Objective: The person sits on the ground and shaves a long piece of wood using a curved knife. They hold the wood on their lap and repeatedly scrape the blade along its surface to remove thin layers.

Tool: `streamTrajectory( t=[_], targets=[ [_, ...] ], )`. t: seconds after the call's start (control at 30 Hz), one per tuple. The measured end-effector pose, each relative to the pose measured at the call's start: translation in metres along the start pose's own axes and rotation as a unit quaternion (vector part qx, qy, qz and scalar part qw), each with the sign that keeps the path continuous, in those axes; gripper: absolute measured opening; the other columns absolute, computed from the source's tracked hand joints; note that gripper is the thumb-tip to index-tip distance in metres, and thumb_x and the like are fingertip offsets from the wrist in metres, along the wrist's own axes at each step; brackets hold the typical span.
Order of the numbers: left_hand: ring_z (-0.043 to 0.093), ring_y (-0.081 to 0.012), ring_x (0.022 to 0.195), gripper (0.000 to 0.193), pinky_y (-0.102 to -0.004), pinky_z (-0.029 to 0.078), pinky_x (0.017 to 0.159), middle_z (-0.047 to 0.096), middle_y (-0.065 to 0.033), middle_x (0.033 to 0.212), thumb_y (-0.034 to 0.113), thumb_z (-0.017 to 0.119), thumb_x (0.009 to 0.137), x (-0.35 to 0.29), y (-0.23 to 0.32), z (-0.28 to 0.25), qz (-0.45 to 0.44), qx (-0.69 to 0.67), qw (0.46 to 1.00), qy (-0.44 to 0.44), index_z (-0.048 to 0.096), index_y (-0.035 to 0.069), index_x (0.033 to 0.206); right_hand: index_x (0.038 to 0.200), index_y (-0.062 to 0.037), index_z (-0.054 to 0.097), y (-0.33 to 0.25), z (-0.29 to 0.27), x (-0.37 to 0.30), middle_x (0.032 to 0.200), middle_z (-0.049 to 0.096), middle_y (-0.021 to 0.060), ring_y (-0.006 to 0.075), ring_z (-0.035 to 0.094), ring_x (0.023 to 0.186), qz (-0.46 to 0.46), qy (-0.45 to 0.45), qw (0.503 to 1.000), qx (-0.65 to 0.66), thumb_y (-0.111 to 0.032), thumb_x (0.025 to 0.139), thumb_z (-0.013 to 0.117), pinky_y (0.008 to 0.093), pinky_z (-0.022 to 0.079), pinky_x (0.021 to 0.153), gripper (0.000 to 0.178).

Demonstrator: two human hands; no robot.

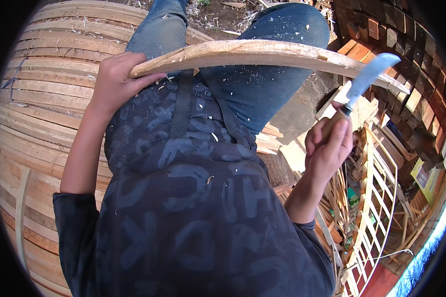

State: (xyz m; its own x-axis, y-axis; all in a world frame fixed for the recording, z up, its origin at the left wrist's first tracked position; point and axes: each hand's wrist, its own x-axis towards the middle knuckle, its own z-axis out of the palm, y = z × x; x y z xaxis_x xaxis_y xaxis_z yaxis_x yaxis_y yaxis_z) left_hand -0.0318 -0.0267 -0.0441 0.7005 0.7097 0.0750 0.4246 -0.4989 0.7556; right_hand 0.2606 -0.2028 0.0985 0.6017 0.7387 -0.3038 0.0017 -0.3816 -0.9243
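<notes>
At the left, a stack of curved wooden slats (pixel 39 99) is lying beside the person. The left hand (pixel 115 79) is closing around the near end of a long curved wooden slat (pixel 262 52), which is stretching across the blue jeans (pixel 262 84) over the lap. The right hand (pixel 328 148) is gripping the wooden handle of a knife with a curved blade (pixel 369 76), and the blade is touching the slat's far end. Behind it, at the right, wooden frames (pixel 376 198) are standing.
</notes>
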Motion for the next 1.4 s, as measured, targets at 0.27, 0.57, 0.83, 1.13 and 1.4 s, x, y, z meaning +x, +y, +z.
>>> streamTrajectory(
  t=[0.27, 0.57, 0.83, 1.13, 1.4],
  targets=[
    [0.050, -0.0238, 0.052, 0.033, -0.0340, 0.040, 0.051, 0.051, -0.0096, 0.059, 0.021, 0.085, 0.066, -0.003, -0.002, -0.001, -0.013, -0.001, 1.000, 0.000, 0.059, 0.001, 0.068, 0.121, 0.0004, 0.050, -0.002, 0.006, 0.001, 0.058, 0.041, -0.0008, 0.0039, 0.035, 0.041, -0.009, 0.138, 0.988, 0.075, -0.025, 0.103, 0.040, 0.0171, 0.024, 0.035, 0.032],
    [0.052, -0.0242, 0.053, 0.034, -0.0342, 0.041, 0.051, 0.052, -0.0103, 0.060, 0.022, 0.084, 0.066, -0.002, -0.002, 0.001, -0.006, 0.003, 1.000, -0.002, 0.059, -0.001, 0.070, 0.118, 0.0013, 0.055, -0.005, 0.003, 0.005, 0.060, 0.045, 0.0008, 0.0040, 0.038, 0.044, -0.022, 0.081, 0.996, 0.017, -0.023, 0.102, 0.044, 0.0179, 0.028, 0.037, 0.031],
    [0.052, -0.0242, 0.054, 0.033, -0.0341, 0.041, 0.052, 0.053, -0.0100, 0.061, 0.021, 0.084, 0.067, -0.005, -0.001, 0.002, -0.019, -0.012, 1.000, 0.001, 0.059, 0.000, 0.070, 0.119, 0.0019, 0.053, -0.003, 0.029, 0.000, 0.059, 0.044, 0.0012, 0.0043, 0.036, 0.044, -0.008, 0.068, 0.995, 0.073, -0.025, 0.102, 0.044, 0.0180, 0.028, 0.037, 0.033],
    [0.051, -0.0234, 0.053, 0.034, -0.0343, 0.040, 0.050, 0.050, -0.0089, 0.058, 0.021, 0.084, 0.067, -0.007, -0.003, 0.000, -0.002, 0.003, 1.000, 0.007, 0.057, 0.000, 0.066, 0.125, 0.0017, 0.048, -0.004, 0.019, -0.003, 0.057, 0.043, 0.0003, 0.0038, 0.032, 0.040, -0.060, 0.104, 0.990, 0.073, -0.026, 0.104, 0.039, 0.0167, 0.026, 0.037, 0.036],
    [0.051, -0.0231, 0.053, 0.032, -0.0335, 0.040, 0.051, 0.051, -0.0092, 0.059, 0.021, 0.084, 0.068, -0.005, -0.002, 0.000, -0.009, 0.005, 1.000, 0.003, 0.059, 0.000, 0.068, 0.125, 0.0028, 0.052, 0.001, 0.015, -0.001, 0.062, 0.043, -0.0013, 0.0045, 0.041, 0.045, -0.015, -0.006, 0.999, -0.032, -0.023, 0.101, 0.045, 0.0172, 0.029, 0.039, 0.035]
  ],
)
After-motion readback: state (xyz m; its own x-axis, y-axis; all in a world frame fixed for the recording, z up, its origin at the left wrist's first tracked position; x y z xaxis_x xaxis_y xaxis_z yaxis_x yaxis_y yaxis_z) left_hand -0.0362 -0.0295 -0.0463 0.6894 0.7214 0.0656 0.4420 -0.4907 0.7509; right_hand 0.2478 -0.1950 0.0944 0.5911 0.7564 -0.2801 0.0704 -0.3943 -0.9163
